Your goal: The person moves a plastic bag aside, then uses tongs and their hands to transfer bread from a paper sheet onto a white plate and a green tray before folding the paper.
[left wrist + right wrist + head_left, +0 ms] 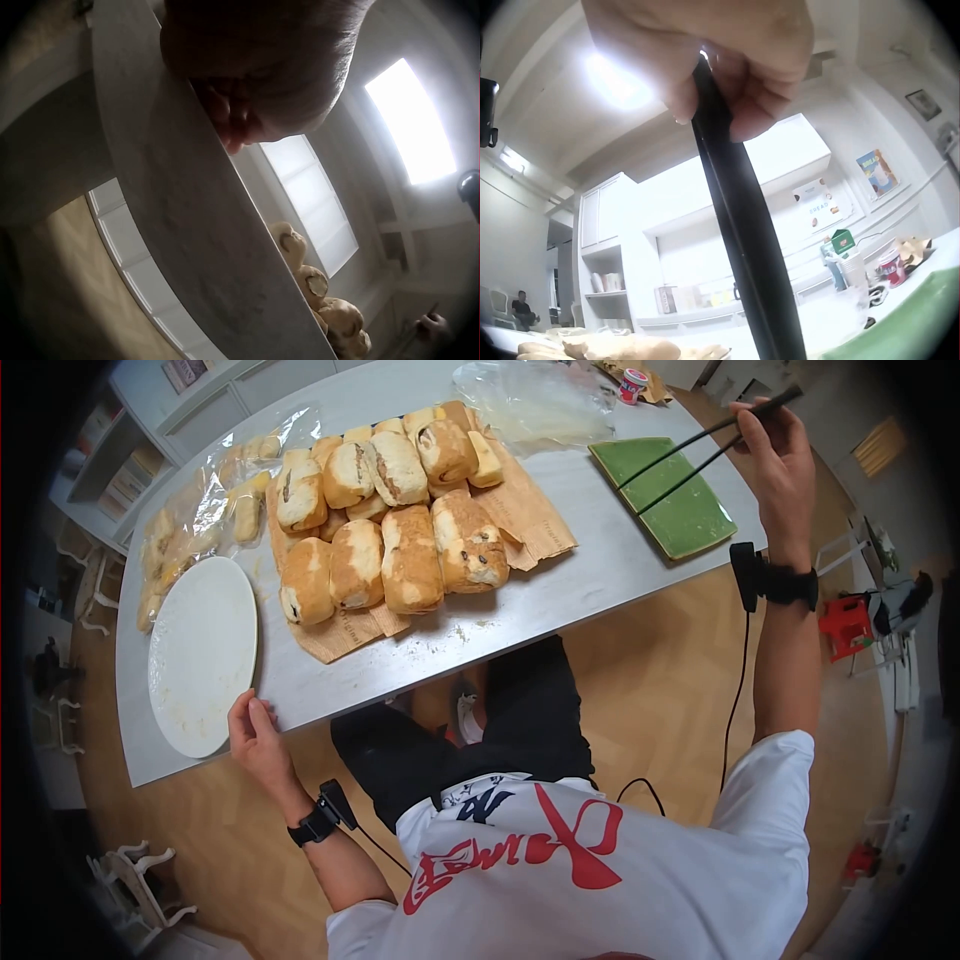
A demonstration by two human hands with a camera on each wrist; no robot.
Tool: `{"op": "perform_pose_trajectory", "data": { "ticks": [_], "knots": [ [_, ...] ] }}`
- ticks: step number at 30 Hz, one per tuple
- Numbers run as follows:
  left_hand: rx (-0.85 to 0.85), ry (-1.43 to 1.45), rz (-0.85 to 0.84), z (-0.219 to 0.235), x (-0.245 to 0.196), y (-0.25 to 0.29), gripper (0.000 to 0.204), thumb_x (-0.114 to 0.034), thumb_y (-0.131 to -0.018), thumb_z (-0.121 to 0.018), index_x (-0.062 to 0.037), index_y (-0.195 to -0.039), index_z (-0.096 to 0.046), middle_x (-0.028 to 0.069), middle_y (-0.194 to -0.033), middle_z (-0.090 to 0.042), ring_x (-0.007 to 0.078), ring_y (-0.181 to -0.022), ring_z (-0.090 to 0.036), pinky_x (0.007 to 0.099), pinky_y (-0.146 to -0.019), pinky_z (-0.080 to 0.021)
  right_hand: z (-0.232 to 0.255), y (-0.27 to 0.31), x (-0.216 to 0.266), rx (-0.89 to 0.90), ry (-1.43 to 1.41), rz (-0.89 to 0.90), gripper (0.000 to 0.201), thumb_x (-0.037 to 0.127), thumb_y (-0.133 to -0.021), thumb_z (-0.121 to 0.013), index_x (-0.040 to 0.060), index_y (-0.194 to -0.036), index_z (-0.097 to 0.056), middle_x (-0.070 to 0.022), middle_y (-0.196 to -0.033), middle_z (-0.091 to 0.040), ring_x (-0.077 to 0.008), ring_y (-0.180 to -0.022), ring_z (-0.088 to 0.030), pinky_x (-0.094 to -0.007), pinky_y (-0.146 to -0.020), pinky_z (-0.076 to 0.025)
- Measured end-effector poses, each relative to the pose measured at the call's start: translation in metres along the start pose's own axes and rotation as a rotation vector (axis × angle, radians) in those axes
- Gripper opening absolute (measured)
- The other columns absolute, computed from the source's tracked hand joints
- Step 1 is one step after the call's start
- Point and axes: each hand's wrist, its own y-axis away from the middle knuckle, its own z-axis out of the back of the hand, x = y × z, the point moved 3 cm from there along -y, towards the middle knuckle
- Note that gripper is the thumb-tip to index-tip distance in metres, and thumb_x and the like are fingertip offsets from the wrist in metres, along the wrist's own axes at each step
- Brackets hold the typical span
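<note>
Right hand (782, 470) grips black chopsticks (705, 450), tips over green plate (665, 498); left hand (260, 745) by white plate (205, 660), fingers loosely bent.

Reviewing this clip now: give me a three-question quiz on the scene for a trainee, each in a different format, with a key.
1. True or false: the right hand holds the chopsticks.
2. Multiple choice: the plate below the chopstick tips is
A) white
B) green
C) red
3. Fill in the blank: the bread rolls lie on brown ____.

Key: 1 true; 2 B; 3 paper.
</note>
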Motion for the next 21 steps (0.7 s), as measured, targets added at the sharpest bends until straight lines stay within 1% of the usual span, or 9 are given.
{"op": "perform_pose_trajectory", "data": {
  "ticks": [1,4,5,6,8,14,15,19,21],
  "knots": [
    [0.004,-0.001,-0.005,0.001,0.001,-0.001,0.016,-0.011,-0.098,-0.057,-0.0029,-0.109,-0.065,-0.0007,-0.083,-0.061,0.0052,-0.071,-0.051,0.0184,-0.063,-0.042,-0.007,-0.002,-0.004,0.028,-0.045,-0.003,0.037,0.019,-0.092,-0.069,-0.0033,-0.117,-0.055,-0.0068,-0.102,-0.068,-0.0104,-0.088,-0.062,-0.0247,-0.074,-0.050],
    [0.031,0.012,0.006,0.003,0.005,0.000,0.017,-0.010,-0.098,-0.057,-0.0016,-0.110,-0.064,0.0009,-0.084,-0.061,0.0071,-0.073,-0.053,0.0205,-0.066,-0.044,-0.032,0.000,-0.029,0.099,0.044,-0.046,0.038,0.020,-0.091,-0.071,-0.0027,-0.116,-0.056,-0.0059,-0.097,-0.067,-0.0101,-0.083,-0.061,-0.0249,-0.068,-0.051],
    [0.035,0.023,0.008,0.004,0.005,-0.002,0.018,-0.010,-0.097,-0.056,-0.0010,-0.110,-0.064,0.0017,-0.084,-0.061,0.0080,-0.075,-0.054,0.0215,-0.067,-0.045,-0.044,0.003,-0.032,0.117,-0.003,-0.044,0.037,0.022,-0.089,-0.072,-0.0023,-0.113,-0.058,-0.0041,-0.092,-0.066,-0.0087,-0.078,-0.060,-0.0242,-0.064,-0.050],
    [0.033,-0.002,0.049,0.004,0.003,-0.002,0.017,-0.010,-0.097,-0.056,-0.0013,-0.110,-0.064,0.0007,-0.084,-0.061,0.0073,-0.073,-0.054,0.0210,-0.066,-0.045,-0.051,0.005,-0.034,0.099,0.056,-0.132,0.034,0.025,-0.089,-0.072,-0.0005,-0.109,-0.061,-0.0019,-0.087,-0.065,-0.0069,-0.076,-0.059,-0.0224,-0.061,-0.048],
    [0.045,0.024,0.053,0.004,0.004,-0.001,0.016,-0.009,-0.097,-0.056,-0.0016,-0.109,-0.064,-0.0002,-0.084,-0.061,0.0065,-0.073,-0.054,0.0203,-0.064,-0.045,-0.058,0.001,-0.040,0.118,0.034,-0.169,0.034,0.029,-0.089,-0.072,0.0017,-0.107,-0.062,-0.0004,-0.084,-0.065,-0.0054,-0.073,-0.058,-0.0212,-0.059,-0.047],
    [0.044,0.046,0.040,0.003,0.001,0.000,0.015,-0.008,-0.097,-0.056,-0.0018,-0.108,-0.064,-0.0005,-0.083,-0.062,0.0059,-0.072,-0.054,0.0193,-0.062,-0.044,-0.070,-0.011,-0.020,0.183,0.008,-0.128,0.030,0.030,-0.090,-0.071,0.0046,-0.104,-0.064,0.0030,-0.081,-0.063,-0.0041,-0.068,-0.055,-0.0203,-0.057,-0.045],
    [0.040,0.043,0.035,0.004,0.003,0.000,0.015,-0.008,-0.097,-0.056,-0.0018,-0.108,-0.064,-0.0005,-0.083,-0.062,0.0059,-0.071,-0.054,0.0193,-0.062,-0.044,-0.072,-0.011,-0.020,0.205,-0.053,-0.123,0.029,0.029,-0.090,-0.071,0.0049,-0.103,-0.064,0.0039,-0.079,-0.062,-0.0031,-0.067,-0.053,-0.0201,-0.055,-0.043],
    [0.035,0.040,0.024,0.003,0.004,0.000,0.015,-0.009,-0.097,-0.057,-0.0018,-0.108,-0.064,-0.0002,-0.083,-0.062,0.0060,-0.072,-0.055,0.0196,-0.063,-0.045,-0.084,-0.001,-0.034,0.245,0.022,-0.166,0.029,0.029,-0.090,-0.072,0.0076,-0.109,-0.066,0.0049,-0.076,-0.059,-0.0023,-0.066,-0.050,-0.0198,-0.056,-0.040],
    [0.028,0.038,0.013,0.004,0.005,0.000,0.015,-0.009,-0.097,-0.057,-0.0023,-0.108,-0.065,-0.0006,-0.083,-0.062,0.0054,-0.071,-0.054,0.0192,-0.062,-0.044,-0.090,0.005,-0.038,0.253,0.042,-0.107,0.029,0.028,-0.090,-0.072,0.0080,-0.109,-0.066,0.0049,-0.076,-0.059,-0.0025,-0.066,-0.050,-0.0197,-0.057,-0.040]
  ]
}}
